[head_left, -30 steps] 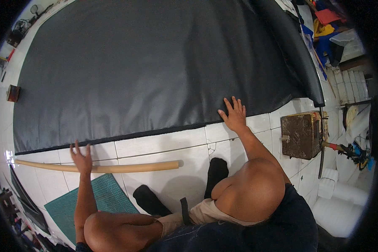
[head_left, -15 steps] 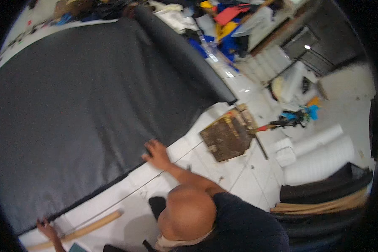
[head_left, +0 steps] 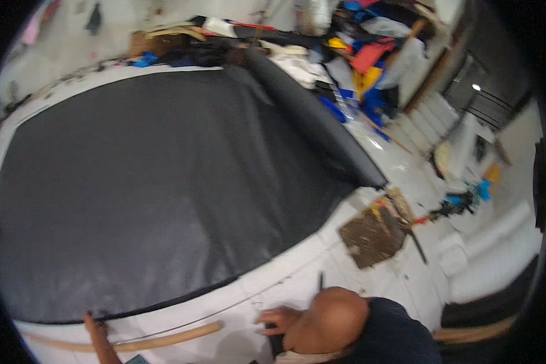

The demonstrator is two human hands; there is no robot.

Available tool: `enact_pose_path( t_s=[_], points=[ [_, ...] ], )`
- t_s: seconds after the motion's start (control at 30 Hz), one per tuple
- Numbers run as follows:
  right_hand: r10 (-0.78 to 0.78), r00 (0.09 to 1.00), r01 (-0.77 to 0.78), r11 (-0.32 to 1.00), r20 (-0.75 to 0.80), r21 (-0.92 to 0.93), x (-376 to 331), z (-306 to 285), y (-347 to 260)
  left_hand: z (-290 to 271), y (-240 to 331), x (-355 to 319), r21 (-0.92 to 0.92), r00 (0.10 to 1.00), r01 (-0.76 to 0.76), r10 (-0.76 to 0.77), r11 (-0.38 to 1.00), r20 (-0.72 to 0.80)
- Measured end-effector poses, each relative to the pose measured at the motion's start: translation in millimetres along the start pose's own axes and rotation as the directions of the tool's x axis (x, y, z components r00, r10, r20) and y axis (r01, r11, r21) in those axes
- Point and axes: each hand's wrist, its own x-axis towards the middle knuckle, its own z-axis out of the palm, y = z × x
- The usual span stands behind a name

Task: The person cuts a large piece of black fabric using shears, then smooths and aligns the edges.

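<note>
**Few packages, no signs or screens**

No screen, sign or label can be made out anywhere in the scene. The one likely package is a brown, box-like carton (head_left: 144, 43) on the far side, left of centre, just beyond the far edge of the black sheet (head_left: 164, 182); it is blurred and its faces look plain. At the far right lies a heap of red, yellow and blue pieces (head_left: 370, 67); whether any of them are bags or wrappers cannot be told. On the right, nearer, a small white blocky pack (head_left: 452, 261) sits on the pale floor, plain white, its surface too blurred to show any marking.
</note>
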Motion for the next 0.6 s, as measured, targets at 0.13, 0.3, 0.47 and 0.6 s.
enact_pose_path(
  t_s=[0.13, 0.3, 0.47, 0.6],
  points=[
    [-0.085, 0.996, 0.08, 0.976, -0.016, -0.205, -16, 12, 19, 51, 9, -54, -0.151, 0.971, 0.11, -0.138, 0.982, -0.194],
    [0.11, 0.994, -0.109, 0.981, -0.005, -0.162, -8, 16, 17, 62, 10, -78, -0.068, 0.95, 0.221, -0.23, 0.973, -0.212],
    [0.126, 0.992, -0.125, 0.973, -0.005, -0.194, 9, 24, 18, 33, 1, -57, -0.062, 0.974, -0.042, 0.027, 0.997, -0.227],
    [0.074, 0.993, -0.093, 0.972, -0.095, -0.216, 8, 22, 23, 48, -12, -59, -0.238, 0.989, -0.053, 0.018, 0.97, -0.147]
  ],
)
